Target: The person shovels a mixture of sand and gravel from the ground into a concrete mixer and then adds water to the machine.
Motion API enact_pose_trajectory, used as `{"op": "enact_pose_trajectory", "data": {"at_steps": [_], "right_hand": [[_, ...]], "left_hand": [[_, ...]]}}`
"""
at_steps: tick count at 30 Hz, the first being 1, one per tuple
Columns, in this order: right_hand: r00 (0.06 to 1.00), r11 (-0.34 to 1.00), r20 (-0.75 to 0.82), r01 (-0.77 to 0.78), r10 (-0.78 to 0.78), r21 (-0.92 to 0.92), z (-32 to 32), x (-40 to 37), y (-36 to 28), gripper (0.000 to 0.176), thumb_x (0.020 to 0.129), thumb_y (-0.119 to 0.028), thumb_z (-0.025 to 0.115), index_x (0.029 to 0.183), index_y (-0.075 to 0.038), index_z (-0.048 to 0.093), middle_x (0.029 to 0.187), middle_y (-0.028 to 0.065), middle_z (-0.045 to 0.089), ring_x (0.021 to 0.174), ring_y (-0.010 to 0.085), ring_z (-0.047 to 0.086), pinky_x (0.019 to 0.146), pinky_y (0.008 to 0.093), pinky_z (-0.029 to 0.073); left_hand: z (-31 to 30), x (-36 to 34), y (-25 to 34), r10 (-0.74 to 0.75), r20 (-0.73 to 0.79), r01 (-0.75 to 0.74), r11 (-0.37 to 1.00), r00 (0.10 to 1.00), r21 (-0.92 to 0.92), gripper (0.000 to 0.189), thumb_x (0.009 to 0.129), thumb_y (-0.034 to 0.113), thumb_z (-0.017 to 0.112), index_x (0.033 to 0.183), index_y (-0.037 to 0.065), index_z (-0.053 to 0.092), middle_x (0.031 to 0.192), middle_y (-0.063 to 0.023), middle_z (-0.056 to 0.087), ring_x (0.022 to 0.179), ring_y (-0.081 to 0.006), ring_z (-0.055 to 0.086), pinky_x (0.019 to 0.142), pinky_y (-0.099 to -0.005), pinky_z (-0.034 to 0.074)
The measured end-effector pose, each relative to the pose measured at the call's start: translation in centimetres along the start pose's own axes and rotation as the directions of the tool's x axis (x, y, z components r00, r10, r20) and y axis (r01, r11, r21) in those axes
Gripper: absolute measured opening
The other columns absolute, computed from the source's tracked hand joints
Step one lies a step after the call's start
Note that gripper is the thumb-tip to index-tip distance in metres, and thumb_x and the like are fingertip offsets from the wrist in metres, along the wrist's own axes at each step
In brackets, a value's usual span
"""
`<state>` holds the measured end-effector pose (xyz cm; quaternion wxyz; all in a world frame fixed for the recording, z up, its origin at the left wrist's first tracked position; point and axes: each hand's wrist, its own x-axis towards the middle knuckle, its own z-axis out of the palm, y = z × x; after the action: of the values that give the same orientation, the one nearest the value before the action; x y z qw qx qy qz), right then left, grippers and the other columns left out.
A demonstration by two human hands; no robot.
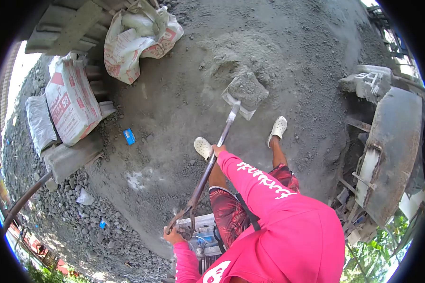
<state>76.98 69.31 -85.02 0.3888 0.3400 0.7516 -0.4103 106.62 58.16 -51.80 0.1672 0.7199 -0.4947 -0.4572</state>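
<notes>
**Desk:** Grey sand-and-cement mix (245, 87) loads the blade of the shovel (204, 177). Where does it sit?

**Field:** At the foot of the grey heap (231, 52), ahead of two white clogs (203, 147). The shaft slants back toward the body.

**Desk:** Hands?

**Field:** Left hand (174, 234) is wrapped round the D-grip at the end. Right hand (217, 150) is clasped round the shaft about midway.

**Desk:** How does it handle?

**Field:** The shaft is stiff, and it is likely blade-heavy under that load. A hold nearer the blade would carry the weight best, with the D-grip steering.

**Desk:** Around it?

**Field:** Printed cement bags (71, 101) stand at left, with a small blue packet (129, 136) on the ground and gravel (80, 221) beyond. At right is what may be a mixer drum (392, 151), though the lens edge warps it.
</notes>
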Motion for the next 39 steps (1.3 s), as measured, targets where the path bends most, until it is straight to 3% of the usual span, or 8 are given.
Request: {"op": "enact_pose_trajectory", "data": {"at_steps": [11,18,23,25,30,34,37,39], "right_hand": [[0.967,0.776,0.25,-0.189,0.041,0.602,-26.6,-18.0,-19.3,0.022,0.074,-0.009,0.057,0.084,0.003,0.041,0.064,0.012,0.05,0.055,0.022,0.055,0.047,0.0347,0.048],[0.94,0.506,-0.063,0.235,-0.334,0.83,-50.4,-21.5,-33.2,0.042,0.075,-0.011,0.06,0.1,0.003,0.03,0.083,0.0145,0.048,0.064,0.0197,0.053,0.055,0.0348,0.046],[0.681,0.09,-0.365,0.535,-0.635,0.84,-69.5,-25.6,-43.8,0.047,0.076,-0.017,0.06,0.108,0.006,0.034,0.095,0.0159,0.049,0.089,0.0213,0.05,0.079,0.034,0.04],[0.574,-0.057,-0.551,0.659,-0.605,0.75,-78.0,-30.4,-46.3,0.025,0.078,-0.013,0.058,0.09,0.003,0.042,0.073,0.0083,0.049,0.058,0.0141,0.05,0.051,0.0274,0.044],[0.47,-0.347,-0.71,0.643,-0.525,0.683,-95.8,-32.6,-49.7,0.024,0.083,-0.019,0.053,0.091,0.002,0.044,0.078,0.0098,0.051,0.058,0.0188,0.053,0.05,0.0316,0.047],[0.444,-0.463,-0.806,0.661,-0.393,0.59,-108.7,-29.8,-46.5,0.023,0.087,-0.021,0.044,0.089,0.002,0.045,0.079,0.0106,0.053,0.067,0.0232,0.058,0.057,0.0394,0.052],[0.534,-0.487,-0.76,0.585,-0.37,0.648,-115.5,-24.9,-41.3,0.019,0.086,-0.021,0.045,0.09,-0.002,0.041,0.071,0.0089,0.051,0.065,0.0228,0.057,0.062,0.0366,0.052],[0.608,-0.378,-0.713,0.604,-0.349,0.701,-116.2,-22.1,-37.9,0.023,0.084,-0.022,0.051,0.09,-0.002,0.042,0.067,0.0083,0.051,0.057,0.0237,0.055,0.056,0.0341,0.051]], "left_hand": [[3.9,-20.3,17.4,0.049,0.204,-0.029,0.994,0.978,-0.102,0.006,0.062,0.002,0.049,0.063,0.005,0.044,0.051,-0.0015,0.039,0.038,-0.0123,0.041,0.036,-0.0262,0.036],[17.1,-31.0,31.0,0.179,0.615,-0.003,0.961,0.768,-0.276,0.008,0.063,0.005,0.049,0.062,0.008,0.042,0.052,0.0001,0.036,0.041,-0.0104,0.039,0.039,-0.0256,0.037],[25.5,-40.5,45.6,0.417,0.785,-0.139,0.906,0.459,-0.4,0.014,0.068,0.011,0.048,0.058,0.013,0.038,0.055,0.0023,0.033,0.047,-0.0079,0.035,0.043,-0.0233,0.036],[28.3,-46.2,53.0,0.433,0.835,-0.163,0.901,0.339,-0.401,0.013,0.07,0.01,0.048,0.06,0.01,0.04,0.056,0.001,0.035,0.049,-0.0096,0.037,0.044,-0.0241,0.037],[34.7,-64.8,64.3,0.588,0.784,-0.362,0.7,-0.198,-0.616,0.01,0.074,0.013,0.054,0.068,0.008,0.047,0.058,0.0018,0.038,0.05,-0.0073,0.04,0.044,-0.023,0.038],[37.0,-81.7,61.4,0.594,0.577,-0.483,0.331,-0.561,-0.811,0.01,0.069,0.01,0.058,0.067,0.002,0.052,0.053,-0.0028,0.048,0.047,-0.009,0.047,0.042,-0.0239,0.039],[40.3,-86.3,55.5,0.538,0.003,-0.258,-0.4,-0.843,-0.88,0.011,0.067,0.009,0.058,0.069,0.001,0.051,0.054,-0.0103,0.054,0.048,-0.0231,0.055,0.046,-0.0314,0.042],[39.1,-84.3,52.1,0.492,0.082,-0.32,-0.421,-0.866,-0.849,0.012,0.064,0.006,0.06,0.068,0.003,0.048,0.057,-0.0122,0.053,0.053,-0.0291,0.054,0.048,-0.0351,0.042]]}}
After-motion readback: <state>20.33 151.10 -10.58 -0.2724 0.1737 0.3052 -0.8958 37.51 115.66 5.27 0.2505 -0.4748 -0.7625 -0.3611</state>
